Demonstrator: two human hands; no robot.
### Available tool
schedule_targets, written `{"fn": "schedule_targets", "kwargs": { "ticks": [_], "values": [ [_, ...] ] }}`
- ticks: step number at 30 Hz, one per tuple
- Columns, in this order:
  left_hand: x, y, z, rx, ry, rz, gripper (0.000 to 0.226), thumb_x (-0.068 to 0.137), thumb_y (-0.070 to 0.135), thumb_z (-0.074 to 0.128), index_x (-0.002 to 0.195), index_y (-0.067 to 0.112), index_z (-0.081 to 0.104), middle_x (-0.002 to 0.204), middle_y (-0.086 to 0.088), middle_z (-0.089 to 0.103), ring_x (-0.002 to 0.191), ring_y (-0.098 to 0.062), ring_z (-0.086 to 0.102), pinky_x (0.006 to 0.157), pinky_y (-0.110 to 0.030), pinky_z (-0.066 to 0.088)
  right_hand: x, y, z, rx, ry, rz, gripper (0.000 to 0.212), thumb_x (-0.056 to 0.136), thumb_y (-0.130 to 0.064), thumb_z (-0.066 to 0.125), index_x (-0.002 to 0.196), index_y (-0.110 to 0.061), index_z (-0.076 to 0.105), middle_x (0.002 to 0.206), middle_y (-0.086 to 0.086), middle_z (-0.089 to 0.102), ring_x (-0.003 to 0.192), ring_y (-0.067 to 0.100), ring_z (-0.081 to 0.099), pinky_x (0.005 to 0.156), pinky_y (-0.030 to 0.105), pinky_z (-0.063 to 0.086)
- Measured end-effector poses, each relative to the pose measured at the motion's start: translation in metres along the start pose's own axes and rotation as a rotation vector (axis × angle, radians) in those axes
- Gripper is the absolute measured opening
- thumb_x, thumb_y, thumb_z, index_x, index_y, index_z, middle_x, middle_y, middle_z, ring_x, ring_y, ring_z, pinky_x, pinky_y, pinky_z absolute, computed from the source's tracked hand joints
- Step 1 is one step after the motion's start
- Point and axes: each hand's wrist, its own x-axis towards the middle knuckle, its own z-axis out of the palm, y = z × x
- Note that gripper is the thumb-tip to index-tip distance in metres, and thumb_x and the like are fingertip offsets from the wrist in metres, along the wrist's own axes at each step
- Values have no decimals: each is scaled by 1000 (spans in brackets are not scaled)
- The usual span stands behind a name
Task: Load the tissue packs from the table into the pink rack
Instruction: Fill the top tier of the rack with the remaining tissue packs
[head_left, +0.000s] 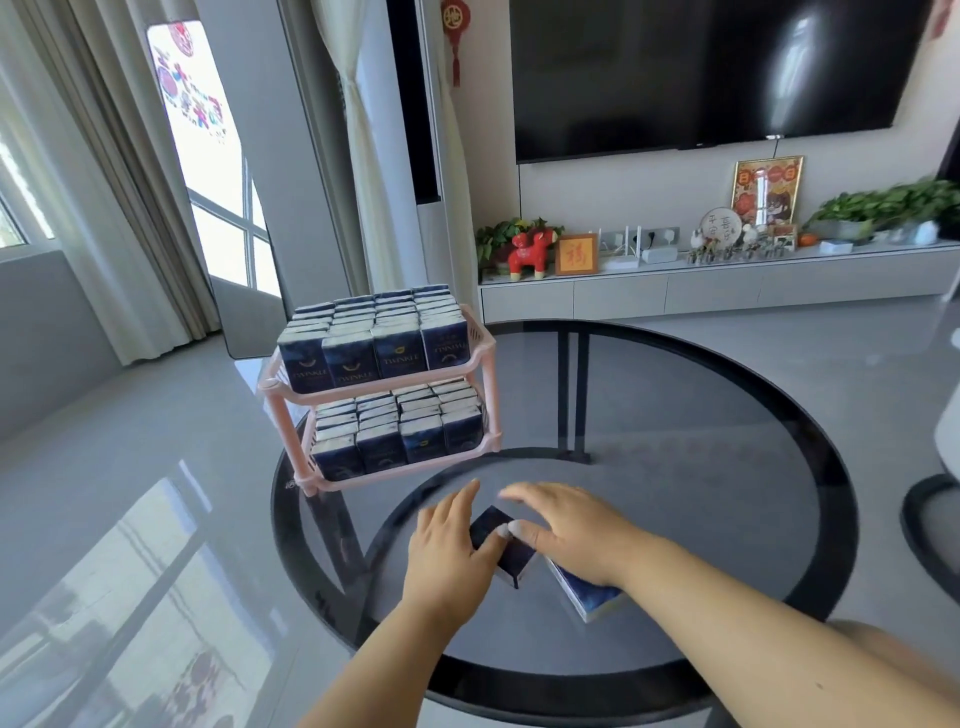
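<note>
Head view: two tissue packs left on the glass table (701, 467), near the full pink rack (483, 364). My left hand (449, 540) rests spread on the near pack (501, 543); right hand (571, 530) lies flat over the other pack (592, 592). Light, soft, slick wrap, so I'd pinch the long edges.
</note>
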Motion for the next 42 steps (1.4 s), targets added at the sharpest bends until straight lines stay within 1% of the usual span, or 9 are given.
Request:
{"fn": "schedule_targets", "kwargs": {
  "ticks": [5, 9, 15, 19, 25, 29, 36, 39, 42],
  "values": [
    [0, 1, 2, 86, -20, 74, 54, 93, 55, 44, 144, 38, 35, 146, 17, 38, 133, -12, 27, 109, -30, 22, -26, -3, -2, -133, 300, 309, 67, 87, -68, 36, 134, -21, 39, 138, -4, 43, 128, 17, 38, 101, 30, 35],
    [-1, 1, 4, 94, 12, 64, 52, 86, 61, 49, 133, 38, 46, 135, 17, 45, 128, -13, 33, 107, -30, 27, -54, -5, 13, -179, 257, 427, 73, 77, -80, 35, 120, -22, 44, 120, -4, 47, 116, 17, 44, 92, 27, 41],
    [-2, 2, 5, 66, 83, -15, 45, 78, 66, 57, 94, 26, 45, 101, 11, 52, 104, -14, 41, 88, -27, 36, -61, -10, 24, -137, 263, 413, 55, 72, -76, 48, 92, -25, 39, 96, -7, 40, 99, 15, 45, 75, 22, 35],
    [-5, 5, 3, 38, 130, -44, 47, 77, 63, 63, 87, 23, 41, 87, 11, 50, 95, -15, 42, 81, -29, 37, -57, -11, 24, -84, 329, 372, 47, 72, -64, 58, 86, -26, 36, 89, -9, 46, 82, 13, 41, 66, 22, 32],
    [-7, 2, 0, -72, 261, -56, 38, 75, 54, 72, 93, 23, 59, 98, 7, 53, 89, -15, 55, 79, -31, 49, -47, -10, 21, 211, 436, 410, 45, 74, -53, 70, 97, -27, 40, 86, -11, 62, 75, 15, 59, 63, 28, 45],
    [-8, 3, -5, -176, 309, -153, 32, 86, 48, 64, 87, 21, 47, 96, 5, 47, 78, -17, 52, 67, -31, 45, -33, -13, 24, 363, 519, 393, 35, 83, -49, 64, 100, -25, 46, 86, -11, 62, 75, 11, 61, 65, 31, 51],
    [-6, 2, -9, -425, 298, -221, 13, 99, 25, 50, 111, 20, 49, 114, 0, 48, 99, -15, 50, 78, -25, 39, -30, -13, 32, 490, 506, 195, 32, 82, -28, 72, 103, -35, 48, 105, -13, 58, 91, 1, 56, 69, 6, 40],
    [-6, -6, -8, -575, 241, -227, 23, 94, 7, 52, 109, 25, 48, 118, -1, 50, 104, -16, 53, 75, -23, 45, -31, -13, 34, 477, 499, 134, 37, 78, -24, 75, 94, -42, 47, 102, -16, 58, 92, 0, 56, 73, 5, 40],
    [-6, -9, -11, -789, 193, -242, 28, 94, -1, 51, 106, 24, 53, 113, -7, 56, 97, -20, 59, 78, -32, 54, -31, -12, 35, 473, 474, 87, 38, 77, -24, 76, 94, -44, 48, 100, -17, 59, 93, -2, 56, 76, 8, 41]
  ]
}}
